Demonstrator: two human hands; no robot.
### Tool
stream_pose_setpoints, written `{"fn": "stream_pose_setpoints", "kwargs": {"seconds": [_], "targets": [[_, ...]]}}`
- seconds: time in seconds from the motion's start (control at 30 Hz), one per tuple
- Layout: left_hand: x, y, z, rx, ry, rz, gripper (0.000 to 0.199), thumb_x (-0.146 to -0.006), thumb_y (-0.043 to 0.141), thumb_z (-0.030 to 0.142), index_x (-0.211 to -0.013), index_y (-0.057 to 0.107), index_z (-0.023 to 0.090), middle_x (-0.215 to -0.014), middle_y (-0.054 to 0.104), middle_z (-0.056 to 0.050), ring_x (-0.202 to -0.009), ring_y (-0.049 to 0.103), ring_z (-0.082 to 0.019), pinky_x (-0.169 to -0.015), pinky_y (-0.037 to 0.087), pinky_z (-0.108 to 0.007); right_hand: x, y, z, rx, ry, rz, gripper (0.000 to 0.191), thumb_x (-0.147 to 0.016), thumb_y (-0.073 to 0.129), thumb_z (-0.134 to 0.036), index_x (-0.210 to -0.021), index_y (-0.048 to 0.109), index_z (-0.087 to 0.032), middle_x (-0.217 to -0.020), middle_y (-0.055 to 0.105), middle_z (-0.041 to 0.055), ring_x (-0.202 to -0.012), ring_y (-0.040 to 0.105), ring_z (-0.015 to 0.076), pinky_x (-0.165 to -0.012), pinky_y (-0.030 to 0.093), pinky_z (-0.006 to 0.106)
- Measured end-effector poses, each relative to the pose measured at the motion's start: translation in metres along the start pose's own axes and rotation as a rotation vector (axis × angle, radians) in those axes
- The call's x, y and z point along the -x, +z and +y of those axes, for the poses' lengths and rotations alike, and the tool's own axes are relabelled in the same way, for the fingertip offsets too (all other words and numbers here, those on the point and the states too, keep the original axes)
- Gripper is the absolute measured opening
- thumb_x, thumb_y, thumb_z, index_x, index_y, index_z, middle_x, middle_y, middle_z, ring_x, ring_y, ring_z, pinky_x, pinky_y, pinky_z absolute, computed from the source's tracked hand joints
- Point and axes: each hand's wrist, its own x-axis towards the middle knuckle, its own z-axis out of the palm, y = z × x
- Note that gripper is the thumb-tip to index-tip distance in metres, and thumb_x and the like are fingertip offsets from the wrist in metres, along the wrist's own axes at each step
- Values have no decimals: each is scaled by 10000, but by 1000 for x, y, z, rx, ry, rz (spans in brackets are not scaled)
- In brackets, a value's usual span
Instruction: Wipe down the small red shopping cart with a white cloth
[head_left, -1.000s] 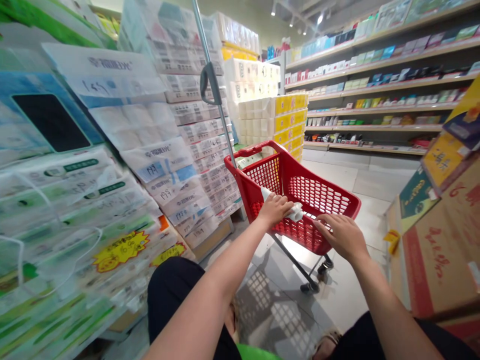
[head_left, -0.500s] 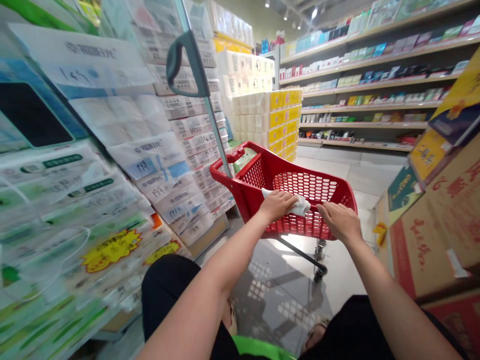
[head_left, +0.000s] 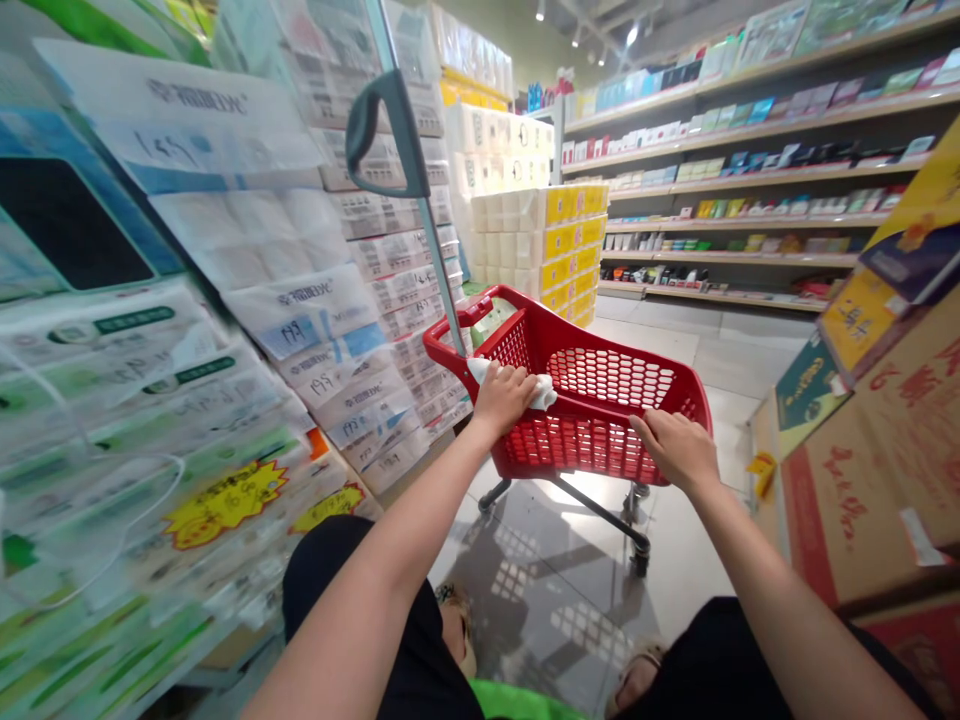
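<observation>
A small red shopping cart (head_left: 600, 440) with a honeycomb-holed basket stands in front of me. My left hand (head_left: 504, 398) presses a white cloth (head_left: 543, 392) against the near rim, toward the handle end; part of the cloth sticks out past the fingers. At the far right of the same rim, my right hand (head_left: 679, 447) grips the basket's edge, thumb on the near side and fingers over the inside. A grey tote handle (head_left: 388, 140) on a metal pole rises behind the cart's left end.
Stacked paper packs (head_left: 300, 330) line the left side, with yellow packs (head_left: 574, 245) farther back. Cardboard boxes (head_left: 862, 470) are piled on the right. Shelves (head_left: 735, 180) of small goods run along the back wall. My feet rest on the tiled floor (head_left: 555, 570).
My left hand has slid leftward along the cart's rim with the cloth, from near the middle toward the handle end. My right hand keeps its hold on the rim.
</observation>
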Motion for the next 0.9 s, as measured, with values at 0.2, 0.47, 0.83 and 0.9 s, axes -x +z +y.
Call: {"fn": "stream_pose_setpoints", "kwargs": {"seconds": [0.2, 0.47, 0.83, 0.9], "targets": [[0, 15, 57, 127, -33, 24, 327, -1030, 342, 416, -1005, 600, 216, -999, 652, -73, -951, 574, -247, -1031, 308, -504, 8, 0, -27, 31, 25, 21, 474, -993, 253, -563, -796, 518, -223, -852, 665, 67, -810, 551, 225, -649, 284, 341], [-19, 5, 117, 414, 100, -55, 394, -939, 508, 308, -1291, 426, 153, -1190, 616, -96, -1083, 579, -235, -976, 433, -397, 1, -13, -28, -186, 90, 65, 514, -1008, 201, -520, -1344, 488, -257, -1251, 622, 98, -1056, 593, 255, -764, 433, 371], [13, -2, 26, 208, -94, 67, 219, -992, 397, 315, -1044, 585, 216, -1021, 660, -56, -1031, 579, -228, -1163, 265, -466, -35, -9, -122, -77, -319, -62, 451, -1006, 375, -427, -1420, 418, -254, -1272, 627, 113, -1084, 600, 257, -883, 438, 383], [17, 3, 23, 196, -83, 67, 231, -991, 398, 313, -1095, 583, 221, -1052, 659, -51, -1045, 569, -228, -1155, 268, -460, -39, -3, -125, -35, -291, -56, 404, -1014, 364, -410, -1376, 454, -256, -1178, 668, 101, -1032, 616, 240, -848, 434, 358]]}}
